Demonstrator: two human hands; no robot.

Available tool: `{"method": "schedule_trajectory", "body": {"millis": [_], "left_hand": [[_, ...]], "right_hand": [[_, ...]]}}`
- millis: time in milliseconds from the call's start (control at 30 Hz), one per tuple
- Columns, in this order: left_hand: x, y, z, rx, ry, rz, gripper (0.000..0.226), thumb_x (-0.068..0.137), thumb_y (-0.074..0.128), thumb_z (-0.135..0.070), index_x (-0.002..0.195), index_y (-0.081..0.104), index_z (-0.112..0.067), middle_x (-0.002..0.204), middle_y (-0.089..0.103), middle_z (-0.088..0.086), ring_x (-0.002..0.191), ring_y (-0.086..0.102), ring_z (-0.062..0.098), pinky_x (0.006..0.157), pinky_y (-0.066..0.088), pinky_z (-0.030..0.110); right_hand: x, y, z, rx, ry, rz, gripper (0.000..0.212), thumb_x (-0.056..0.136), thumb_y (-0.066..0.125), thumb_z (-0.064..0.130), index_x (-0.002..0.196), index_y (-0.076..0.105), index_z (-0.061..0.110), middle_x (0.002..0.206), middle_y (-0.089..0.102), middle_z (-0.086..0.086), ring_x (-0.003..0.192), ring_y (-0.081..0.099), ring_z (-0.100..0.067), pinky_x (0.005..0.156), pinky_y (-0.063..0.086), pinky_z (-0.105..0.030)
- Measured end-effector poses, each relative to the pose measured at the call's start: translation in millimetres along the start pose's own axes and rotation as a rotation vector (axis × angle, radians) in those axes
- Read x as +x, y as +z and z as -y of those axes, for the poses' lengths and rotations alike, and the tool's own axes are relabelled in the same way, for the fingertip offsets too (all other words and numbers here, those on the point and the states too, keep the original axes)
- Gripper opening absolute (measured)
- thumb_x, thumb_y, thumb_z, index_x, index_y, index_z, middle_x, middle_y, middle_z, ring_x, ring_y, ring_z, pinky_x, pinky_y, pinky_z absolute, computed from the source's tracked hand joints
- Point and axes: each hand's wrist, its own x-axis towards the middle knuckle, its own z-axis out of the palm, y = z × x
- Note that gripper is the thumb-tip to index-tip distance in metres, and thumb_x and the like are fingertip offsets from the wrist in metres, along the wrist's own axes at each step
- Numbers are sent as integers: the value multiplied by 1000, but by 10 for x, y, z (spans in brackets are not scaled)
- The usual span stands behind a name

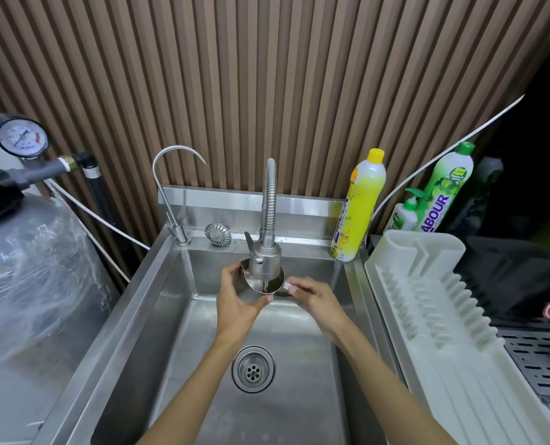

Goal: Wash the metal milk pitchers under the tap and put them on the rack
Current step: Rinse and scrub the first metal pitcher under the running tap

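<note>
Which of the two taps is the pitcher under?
The ribbed flexible tap, in the middle, its head over the pitcher; the thin gooseneck tap stands to the left.

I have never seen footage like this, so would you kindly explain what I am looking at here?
There is no machine: a camera worn on a person's head looks down at their two bare hands. The left hand grips a small shiny metal milk pitcher around its body, the right hand holds its side, under the running bendy steel tap over the stainless steel sink. To the right sits a white plastic dish rack, and a yellow detergent bottle stands on the sink's rim.
</note>
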Motion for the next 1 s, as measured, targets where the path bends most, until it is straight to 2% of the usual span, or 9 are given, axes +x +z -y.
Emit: {"method": "schedule_trajectory", "body": {"millis": [100,200,267,433,567,700,833,900,1000], "left_hand": [[0,-93,-6,92,63,21,74,55,84,-2,110,42,-28,110,58,-10,103,58,6,89,44,14],[-1,-174,-45,194,135,52,71,50,82,-25,110,43,-31,111,53,-12,109,54,17,95,47,37],[-9,-219,-96,286,175,60,72,47,78,-44,110,42,-37,106,47,-25,111,51,16,93,47,41],[-104,-225,-152,440,99,22,82,41,64,-66,115,47,-34,108,47,-18,111,43,8,87,38,37],[-187,-131,-43,374,-19,-83,72,50,82,-50,111,48,-31,111,52,-8,110,47,17,90,44,43],[-253,-39,23,100,-190,-88,63,58,87,-26,103,42,-20,109,54,3,93,55,14,82,43,27],[-276,40,136,-60,-366,-37,60,59,86,-20,98,42,-16,99,58,-2,98,58,15,92,51,45],[-235,72,125,-144,-397,1,60,61,85,-12,103,42,-14,104,59,-2,103,57,13,98,47,47],[-118,139,-9,-271,-381,33,61,65,77,7,110,39,-8,118,57,10,105,55,15,103,42,37]], "right_hand": [[24,86,-148,168,74,77,20,91,51,1,107,64,-1,107,58,-13,112,56,-28,98,47,-26],[0,137,-241,316,118,127,25,92,47,-1,113,59,-6,111,61,-17,108,59,-23,105,43,-30],[-29,166,-264,371,122,145,23,93,45,-1,111,58,-6,107,62,-15,105,59,-21,106,42,-33],[-100,163,-214,292,139,150,18,95,44,4,88,60,5,86,65,-8,88,62,-15,88,54,-28],[-118,92,-77,84,146,92,16,96,45,7,102,59,3,86,65,-6,79,65,-9,72,57,-22],[-97,27,142,-281,82,26,19,92,51,8,101,66,1,94,67,-10,86,68,-17,77,56,-30],[-91,39,325,-773,-154,-76,21,89,51,10,83,71,5,81,63,-8,75,54,-17,69,36,-20],[-100,55,342,-812,-222,-130,22,89,51,10,75,68,7,86,63,-11,74,48,-16,69,33,-19],[-91,32,353,-844,-292,-194,19,90,51,12,80,67,8,86,53,-6,74,45,-15,69,31,-20]]}}
